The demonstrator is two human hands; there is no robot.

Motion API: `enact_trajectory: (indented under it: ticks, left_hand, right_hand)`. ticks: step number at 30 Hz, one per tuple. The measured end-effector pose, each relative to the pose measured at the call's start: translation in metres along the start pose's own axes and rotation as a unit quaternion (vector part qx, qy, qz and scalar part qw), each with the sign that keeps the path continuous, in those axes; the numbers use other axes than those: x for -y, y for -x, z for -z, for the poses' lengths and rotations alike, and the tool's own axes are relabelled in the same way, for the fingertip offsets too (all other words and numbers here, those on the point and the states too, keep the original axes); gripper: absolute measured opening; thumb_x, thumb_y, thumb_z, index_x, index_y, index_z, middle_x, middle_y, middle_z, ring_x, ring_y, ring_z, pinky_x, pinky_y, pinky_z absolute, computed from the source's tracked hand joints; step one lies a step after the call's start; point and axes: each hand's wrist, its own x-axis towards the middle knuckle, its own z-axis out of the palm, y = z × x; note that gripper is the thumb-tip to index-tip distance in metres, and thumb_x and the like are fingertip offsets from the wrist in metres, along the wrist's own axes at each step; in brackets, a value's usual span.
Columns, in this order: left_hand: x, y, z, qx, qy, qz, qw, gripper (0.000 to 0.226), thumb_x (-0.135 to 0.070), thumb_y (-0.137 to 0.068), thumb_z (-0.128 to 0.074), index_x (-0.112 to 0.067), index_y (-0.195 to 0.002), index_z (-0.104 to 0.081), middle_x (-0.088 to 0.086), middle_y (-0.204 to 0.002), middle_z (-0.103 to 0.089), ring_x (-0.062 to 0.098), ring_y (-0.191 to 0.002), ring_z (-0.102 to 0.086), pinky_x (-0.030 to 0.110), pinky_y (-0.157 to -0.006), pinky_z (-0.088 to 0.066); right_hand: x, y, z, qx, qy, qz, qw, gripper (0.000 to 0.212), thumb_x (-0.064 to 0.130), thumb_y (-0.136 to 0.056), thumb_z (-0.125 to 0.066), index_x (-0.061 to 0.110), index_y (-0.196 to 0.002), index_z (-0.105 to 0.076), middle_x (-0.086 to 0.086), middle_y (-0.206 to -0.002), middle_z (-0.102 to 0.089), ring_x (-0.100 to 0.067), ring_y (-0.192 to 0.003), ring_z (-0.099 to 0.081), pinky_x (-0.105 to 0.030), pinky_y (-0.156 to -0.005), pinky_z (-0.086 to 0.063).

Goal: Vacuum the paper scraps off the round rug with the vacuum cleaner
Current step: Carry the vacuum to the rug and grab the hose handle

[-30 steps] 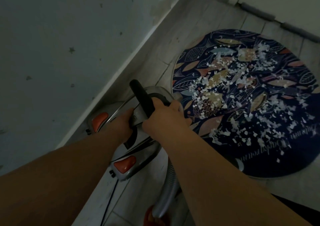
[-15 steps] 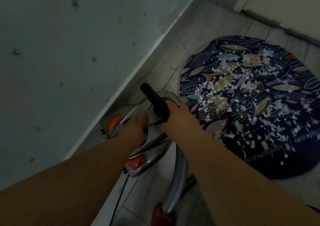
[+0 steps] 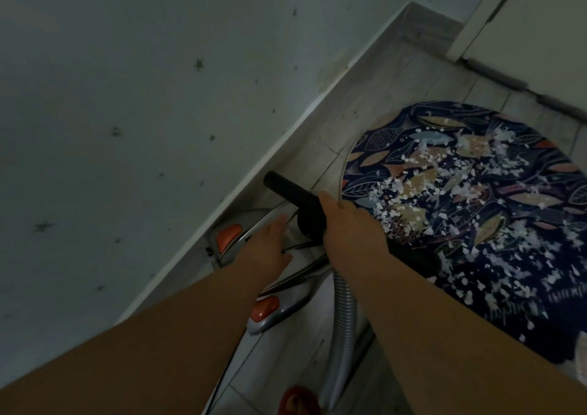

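Observation:
A silver vacuum cleaner with orange buttons sits on the floor by the wall. My right hand grips its black hose handle, lifted above the body. My left hand hovers over the vacuum's top with fingers straight, holding nothing. A grey ribbed hose runs down from the handle. To the right lies the round dark blue rug with a leaf pattern, covered with several white paper scraps.
A pale wall with small star marks and a white skirting board border the left. A door and threshold strip stand beyond the rug. A red object lies at the bottom edge. A black cord trails from the vacuum.
My left hand has let go of the vacuum's top and spread flat. My right hand has raised the black handle. The view has shifted, so the rug sits further right.

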Motion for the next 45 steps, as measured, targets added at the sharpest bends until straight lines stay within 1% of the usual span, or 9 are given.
enact_trajectory:
  ticks: [3, 5, 8, 12, 19, 26, 33, 37, 45]
  left_hand:
    - [0.012, -0.002, 0.002, -0.021, 0.006, 0.019, 1.0, 0.079, -0.028, -0.091, -0.061, -0.019, -0.152, -0.011, 0.006, -0.154, -0.026, 0.02, -0.137, -0.033, 0.029, -0.112, -0.026]
    - [0.026, -0.004, 0.001, -0.016, 0.011, 0.037, 0.999, 0.077, -0.03, -0.092, -0.059, -0.017, -0.151, -0.012, 0.007, -0.154, -0.026, 0.021, -0.138, -0.031, 0.028, -0.11, -0.025]
    - [0.055, -0.007, -0.008, -0.008, 0.029, 0.085, 0.996, 0.08, -0.036, -0.091, -0.06, -0.015, -0.152, -0.013, 0.009, -0.154, -0.025, 0.024, -0.139, -0.029, 0.036, -0.114, -0.027]
    - [0.086, -0.016, -0.017, -0.006, 0.046, 0.118, 0.992, 0.089, -0.047, -0.091, -0.055, -0.012, -0.152, -0.002, 0.008, -0.159, -0.005, 0.023, -0.145, -0.012, 0.035, -0.118, -0.015]
    - [0.114, -0.044, -0.021, 0.001, 0.046, 0.14, 0.989, 0.086, -0.053, -0.091, -0.051, -0.012, -0.152, -0.006, 0.005, -0.159, -0.004, 0.02, -0.145, -0.009, 0.039, -0.118, -0.015]
    - [0.13, -0.073, -0.032, 0.063, 0.026, 0.173, 0.983, 0.093, -0.063, -0.089, -0.041, -0.012, -0.152, 0.006, 0.005, -0.16, 0.006, 0.021, -0.147, 0.004, 0.04, -0.119, -0.007]
    - [0.136, -0.089, -0.038, 0.12, -0.008, 0.194, 0.974, 0.105, -0.078, -0.082, -0.026, 0.003, -0.149, -0.016, 0.004, -0.159, 0.015, 0.021, -0.146, 0.011, 0.042, -0.119, -0.003]
    - [0.127, -0.084, -0.035, 0.122, 0.039, 0.208, 0.97, 0.102, -0.076, -0.083, -0.03, -0.011, -0.151, 0.011, 0.007, -0.158, 0.017, 0.025, -0.147, 0.007, 0.046, -0.119, -0.006]
    - [0.113, -0.084, -0.023, 0.145, -0.03, 0.217, 0.965, 0.105, -0.081, -0.079, -0.019, -0.008, -0.151, 0.008, 0.013, -0.158, 0.013, 0.029, -0.146, 0.007, 0.049, -0.118, -0.007]
  right_hand:
    - [0.013, -0.011, -0.007, -0.028, -0.024, 0.045, 0.998, 0.054, 0.011, -0.1, -0.04, 0.012, -0.154, -0.034, -0.025, -0.128, -0.057, -0.042, -0.107, -0.058, -0.048, -0.085, -0.048]
    - [0.023, -0.021, -0.011, -0.028, -0.015, 0.071, 0.997, 0.054, 0.008, -0.098, -0.045, 0.012, -0.152, -0.037, -0.026, -0.125, -0.057, -0.041, -0.104, -0.059, -0.043, -0.082, -0.046]
    - [0.033, -0.04, -0.014, 0.027, 0.027, 0.08, 0.996, 0.052, 0.012, -0.1, -0.038, 0.021, -0.152, -0.031, -0.019, -0.123, -0.055, -0.035, -0.103, -0.057, -0.036, -0.076, -0.041]
    - [0.042, -0.059, -0.023, 0.06, 0.094, 0.099, 0.989, 0.063, 0.018, -0.103, -0.042, 0.024, -0.158, -0.012, -0.012, -0.137, -0.05, -0.03, -0.121, -0.051, -0.042, -0.099, -0.045]
    - [0.059, -0.089, -0.04, 0.036, 0.14, 0.115, 0.983, 0.059, 0.02, -0.103, -0.04, 0.027, -0.156, -0.017, -0.01, -0.122, -0.054, -0.031, -0.108, -0.055, -0.044, -0.09, -0.049]
    - [0.069, -0.108, -0.047, 0.062, 0.138, 0.114, 0.982, 0.065, 0.019, -0.102, -0.042, 0.028, -0.158, -0.01, -0.009, -0.129, -0.05, -0.029, -0.115, -0.052, -0.041, -0.091, -0.044]
    - [0.072, -0.113, -0.055, 0.044, 0.129, 0.104, 0.985, 0.062, 0.021, -0.102, -0.039, 0.029, -0.157, -0.013, -0.008, -0.128, -0.051, -0.028, -0.114, -0.053, -0.04, -0.089, -0.043]
    - [0.074, -0.116, -0.055, 0.043, 0.122, 0.105, 0.986, 0.062, 0.021, -0.102, -0.041, 0.029, -0.157, -0.014, -0.008, -0.126, -0.052, -0.027, -0.111, -0.053, -0.039, -0.086, -0.042]
    - [0.077, -0.114, -0.056, 0.029, 0.109, 0.099, 0.989, 0.059, 0.025, -0.102, -0.041, 0.031, -0.156, -0.018, -0.005, -0.118, -0.053, -0.024, -0.104, -0.054, -0.034, -0.076, -0.033]
